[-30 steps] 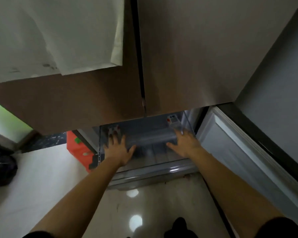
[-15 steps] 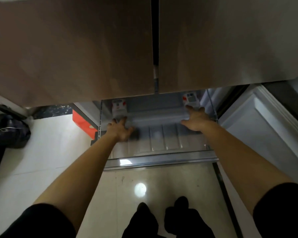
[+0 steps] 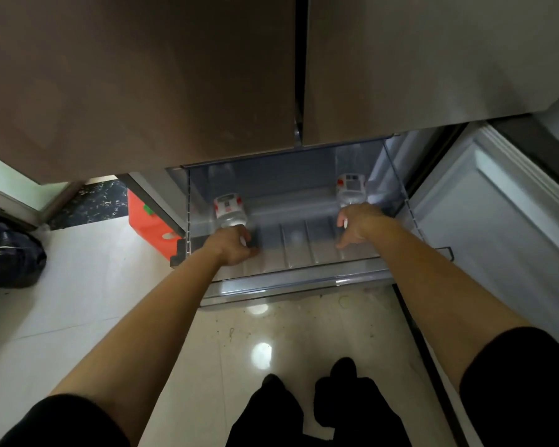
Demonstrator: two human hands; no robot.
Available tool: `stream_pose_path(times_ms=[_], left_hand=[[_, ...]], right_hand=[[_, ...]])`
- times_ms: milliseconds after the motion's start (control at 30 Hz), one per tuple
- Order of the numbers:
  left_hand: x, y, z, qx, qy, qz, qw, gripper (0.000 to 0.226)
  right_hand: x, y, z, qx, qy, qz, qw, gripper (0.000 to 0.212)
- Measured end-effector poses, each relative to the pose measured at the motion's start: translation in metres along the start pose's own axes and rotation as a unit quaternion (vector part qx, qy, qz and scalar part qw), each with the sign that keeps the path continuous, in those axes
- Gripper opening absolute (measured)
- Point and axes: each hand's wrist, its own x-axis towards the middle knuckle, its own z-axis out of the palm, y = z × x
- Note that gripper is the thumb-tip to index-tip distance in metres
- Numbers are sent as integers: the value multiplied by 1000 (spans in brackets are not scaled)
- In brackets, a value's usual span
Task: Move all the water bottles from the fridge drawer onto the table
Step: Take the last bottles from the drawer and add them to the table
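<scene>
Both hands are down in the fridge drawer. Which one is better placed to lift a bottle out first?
Left, probably. The left hand is curled round the near end of the left water bottle; the right hand lies on the right water bottle with its thumb sticking out.

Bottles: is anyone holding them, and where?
Yes. The left hand grips the left bottle and the right hand the right bottle, each at its near end.

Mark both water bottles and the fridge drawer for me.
left water bottle (image 3: 227, 204): head view, on its white and red label.
right water bottle (image 3: 351, 184): head view, on its label.
fridge drawer (image 3: 300, 282): head view, on its front rim.
</scene>
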Motion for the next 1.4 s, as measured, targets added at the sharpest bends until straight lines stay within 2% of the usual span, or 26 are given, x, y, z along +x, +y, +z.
stream_pose_path(times_ms=[133, 233, 333, 433, 600, 767, 833, 900, 967, 1067, 1200, 1300, 1400], left_hand=[[-22, 7, -3, 59, 112, -5, 992, 44], [-43, 18, -16, 82, 248, 11, 965, 30], [-64, 28, -33, 26, 356, 55, 932, 25], [-79, 35, -45, -18, 384, 93, 918, 28], [-88, 34, -44, -69, 365, 62, 926, 36], [-87, 24, -28, -191, 347, 28, 918, 44], [-83, 19, -23, -221, 293, 4, 930, 63], [-78, 17, -14, -244, 252, 1, 936, 81], [-76, 17, -4, -283, 255, 14, 924, 80], [-79, 18, 0, -295, 295, 21, 909, 68], [-98, 17, -4, -304, 333, 48, 891, 69], [-120, 16, -13, -312, 364, 61, 875, 74], [-146, 14, -23, -317, 409, 60, 854, 71]], right_hand=[[-27, -8, -3, -1, 117, -19, 993, 25], [-54, -16, -17, 0, 264, -41, 964, 20], [-81, -22, -34, 80, 370, -59, 924, 24], [-104, -19, -53, 104, 359, -34, 927, 28], [-127, -18, -49, 147, 296, -3, 944, 33], [-123, -16, -24, 248, 281, 23, 927, 60], [-117, -14, -17, 283, 292, 38, 913, 71], [-110, -13, -7, 321, 269, 56, 906, 84], [-102, -10, 2, 354, 241, 53, 902, 96], [-100, -11, 6, 379, 225, 25, 897, 87], [-110, -29, 3, 347, 263, -36, 900, 68], [-123, -49, -3, 383, 285, -68, 876, 70], [-136, -68, -15, 368, 295, -135, 871, 71]])
